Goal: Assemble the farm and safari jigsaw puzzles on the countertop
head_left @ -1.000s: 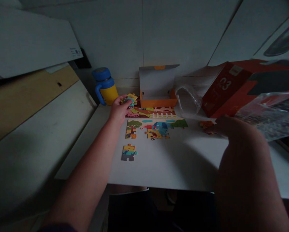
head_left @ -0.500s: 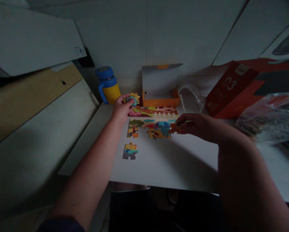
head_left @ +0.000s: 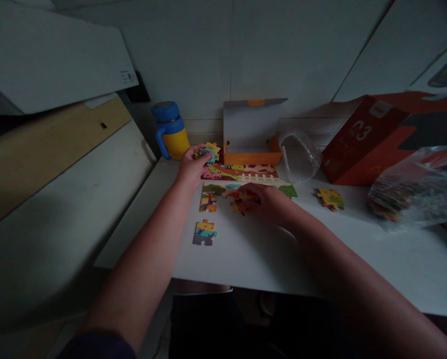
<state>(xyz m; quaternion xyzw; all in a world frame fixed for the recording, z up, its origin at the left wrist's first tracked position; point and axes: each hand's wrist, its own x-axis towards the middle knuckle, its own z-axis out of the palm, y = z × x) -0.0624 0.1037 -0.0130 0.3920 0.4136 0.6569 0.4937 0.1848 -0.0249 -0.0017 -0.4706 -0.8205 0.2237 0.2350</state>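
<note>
My left hand is closed around several jigsaw puzzle pieces in yellow and teal, beside the blue-and-yellow bottle. Over the partly joined puzzle my right hand pinches an orange-brown puzzle piece; its fingers hide part of the picture. To the left of that, a joined strip with a tree lies on the table. Nearer to me lies a separate yellow, teal and grey piece. A green-topped part shows just past my right hand.
Behind the puzzle stand an open orange box and a blue-and-yellow bottle. A printed picture sheet lies before the box. On the right are loose pieces, clear plastic packaging, a red box and a plastic bag.
My right hand has moved left over the joined puzzle with the orange-brown piece, uncovering the green part and the loose pieces on the right. My left hand stays nearly still.
</note>
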